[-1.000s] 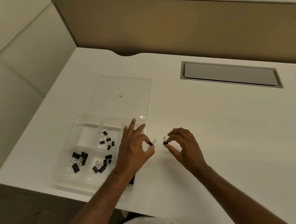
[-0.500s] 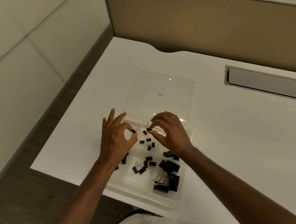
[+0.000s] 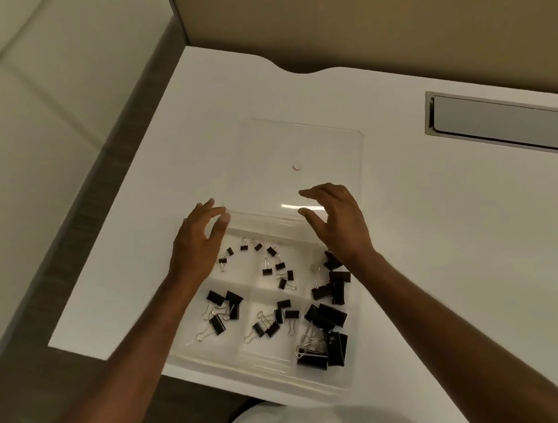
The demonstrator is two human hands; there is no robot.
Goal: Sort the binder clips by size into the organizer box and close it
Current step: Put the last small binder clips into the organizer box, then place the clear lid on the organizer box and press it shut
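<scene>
A: What lies around the box, and what is in the way?

B: The clear plastic organizer box (image 3: 349, 381) sits at the near edge of the white desk (image 3: 448, 262). Its clear hinged lid (image 3: 299, 154) lies flat on the desk behind it, with a small white round stud (image 3: 296, 167) near its middle. To the right, well apart, a grey recessed cable tray (image 3: 509, 121) is set into the desk. Both forearms cross over the box's side compartments.

A: And the clips?

B: The black binder clips with silver wire handles (image 3: 326, 316) lie in the compartments: smallest at the back, middling ones front left and centre, the largest piled along the right side.

A: The hands?

B: The left hand (image 3: 198, 240) and right hand (image 3: 337, 222) hover over the hinge edge, fingers loosely spread and bent, holding nothing.

A: What differs from half a second ago?

B: Then each hand pinched a small clip over the back compartments; both have let go and moved toward the lid.

A: The room?

B: A tan partition panel (image 3: 387, 10) backs the desk; a pale padded wall (image 3: 18, 101) and a dark floor strip (image 3: 53, 269) run to the left.
</scene>
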